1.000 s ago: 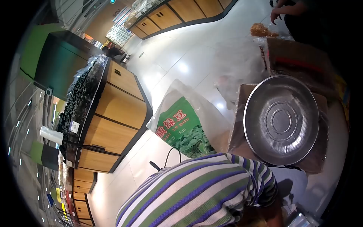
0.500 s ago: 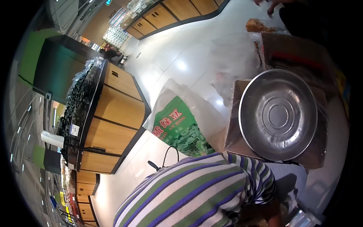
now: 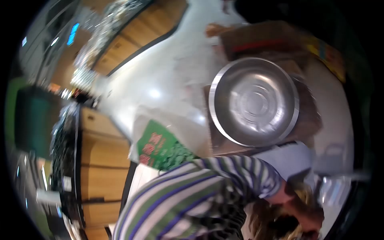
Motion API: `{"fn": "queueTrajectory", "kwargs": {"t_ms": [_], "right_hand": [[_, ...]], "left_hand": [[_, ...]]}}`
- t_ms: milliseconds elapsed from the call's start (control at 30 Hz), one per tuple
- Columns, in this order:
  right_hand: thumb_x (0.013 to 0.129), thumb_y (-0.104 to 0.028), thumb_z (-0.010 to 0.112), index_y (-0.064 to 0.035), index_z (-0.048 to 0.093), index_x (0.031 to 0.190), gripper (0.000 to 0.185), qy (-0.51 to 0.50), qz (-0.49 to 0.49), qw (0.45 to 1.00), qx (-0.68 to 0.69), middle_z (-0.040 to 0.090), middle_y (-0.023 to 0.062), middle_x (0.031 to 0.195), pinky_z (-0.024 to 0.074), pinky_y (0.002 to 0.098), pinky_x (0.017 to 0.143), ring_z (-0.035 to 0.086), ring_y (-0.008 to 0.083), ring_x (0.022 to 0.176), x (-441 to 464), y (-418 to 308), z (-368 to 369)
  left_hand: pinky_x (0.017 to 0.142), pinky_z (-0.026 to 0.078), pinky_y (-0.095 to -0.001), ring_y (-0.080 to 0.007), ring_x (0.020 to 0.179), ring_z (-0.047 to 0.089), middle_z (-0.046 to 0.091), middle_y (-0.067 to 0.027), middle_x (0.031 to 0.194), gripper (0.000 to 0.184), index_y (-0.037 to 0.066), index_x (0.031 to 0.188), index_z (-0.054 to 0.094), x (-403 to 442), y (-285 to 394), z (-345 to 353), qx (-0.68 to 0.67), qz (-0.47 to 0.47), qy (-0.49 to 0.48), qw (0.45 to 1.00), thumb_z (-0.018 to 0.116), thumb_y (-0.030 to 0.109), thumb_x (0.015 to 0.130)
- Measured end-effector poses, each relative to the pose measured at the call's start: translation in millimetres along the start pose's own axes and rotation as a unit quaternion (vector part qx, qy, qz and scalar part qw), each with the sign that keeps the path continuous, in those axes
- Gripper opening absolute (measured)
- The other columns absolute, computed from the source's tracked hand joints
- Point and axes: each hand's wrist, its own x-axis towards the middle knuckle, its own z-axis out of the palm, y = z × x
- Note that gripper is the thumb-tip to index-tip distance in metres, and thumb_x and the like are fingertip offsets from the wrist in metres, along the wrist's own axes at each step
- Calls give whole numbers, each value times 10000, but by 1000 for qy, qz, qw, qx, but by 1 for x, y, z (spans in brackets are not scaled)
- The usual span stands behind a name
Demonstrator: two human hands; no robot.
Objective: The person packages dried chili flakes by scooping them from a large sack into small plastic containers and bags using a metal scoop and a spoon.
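Note:
A bare forearm comes out of a green, white and purple striped sleeve [image 3: 224,176], and at its end is my left hand [image 3: 306,212], low on the right. Around and below the hand lie yellowish-brown pieces [image 3: 260,220], too blurred to name. Motion smears the fingers, so their hold cannot be made out. Above the arm, a round steel basin [image 3: 256,104] rests with its hollow side showing on a brown cardboard box [image 3: 308,116]. My right hand is out of sight.
A green printed plastic sack [image 3: 160,148] lies on the pale tiled floor. Beside my hand is a shiny, clear or silvery object [image 3: 334,190]. Wooden counters [image 3: 102,160] with heaped dark goods stand left. Another brown box [image 3: 256,38] and part of another person's hand [image 3: 226,6] are at the top.
The view has shifted, so the basin and boxes appear farther left. My left hand, mostly hidden at the lower edge before, now shows with the brown pieces around it.

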Motion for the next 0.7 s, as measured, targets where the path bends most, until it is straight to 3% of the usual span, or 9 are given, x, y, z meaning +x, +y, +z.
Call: {"fn": "queueTrajectory", "kwargs": {"t_ms": [67,133,233,267,333,400,500,633,700], "right_hand": [[1014,-140,481,83,611,1179,306,-12,110,991,-79,696,163,1037,554,302,693,651,175,804,-22,43,-17],[1027,-188,456,58,601,1241,357,-8,248,959,-136,709,138,1069,540,284,722,667,149,841,-45,44,-45],[955,-45,518,39,671,1000,180,23,218,961,-169,711,127,875,532,295,698,675,177,760,-47,8,-48],[930,-24,548,39,663,948,132,11,158,968,-197,690,138,788,524,292,662,674,195,710,-46,2,-51],[923,-22,570,47,663,934,117,27,202,971,-121,664,165,713,508,300,589,683,231,627,-40,3,-47],[903,-31,609,38,675,953,108,34,181,971,-154,659,172,711,505,309,571,695,224,628,-36,4,-58],[892,-53,612,30,654,916,95,44,173,972,-153,621,170,666,481,313,540,643,212,557,-21,-8,-32],[919,-134,602,32,573,859,179,68,232,965,-102,604,216,648,457,405,524,640,346,583,-11,-2,-27],[937,-142,578,30,578,850,193,43,223,960,-166,604,235,669,454,432,538,621,403,622,-3,-14,-35]], "left_hand": [[675,507,-410,-259,725,664,694,-84,736,172,140,719,749,4,14,-12,-18,3,7,1000,682,164,563],[662,515,-374,-253,748,673,698,-88,802,191,156,924,723,12,33,-26,43,3,4,999,637,117,758],[719,520,-377,-287,833,662,675,-96,868,254,126,1037,691,11,7,9,173,-19,-82,981,569,59,824],[695,518,-382,-287,808,656,667,-99,857,220,117,1035,677,10,0,10,170,-33,-108,979,564,84,849],[615,512,-401,-285,701,648,650,-115,809,128,114,989,655,18,10,-2,218,-31,-123,968,564,147,906],[576,501,-422,-322,637,630,637,-131,771,102,72,923,647,21,16,6,218,-113,-167,955,593,158,919],[556,483,-438,-338,585,615,621,-146,699,105,51,938,639,6,1,-11,183,-58,-153,969,586,142,932],[563,492,-425,-330,593,637,637,-143,678,108,47,948,634,15,-3,-7,225,2,-157,962,566,130,946],[572,505,-400,-311,629,671,658,-134,676,108,40,937,619,15,-7,-8,188,-67,-148,969,551,121,956]]}}
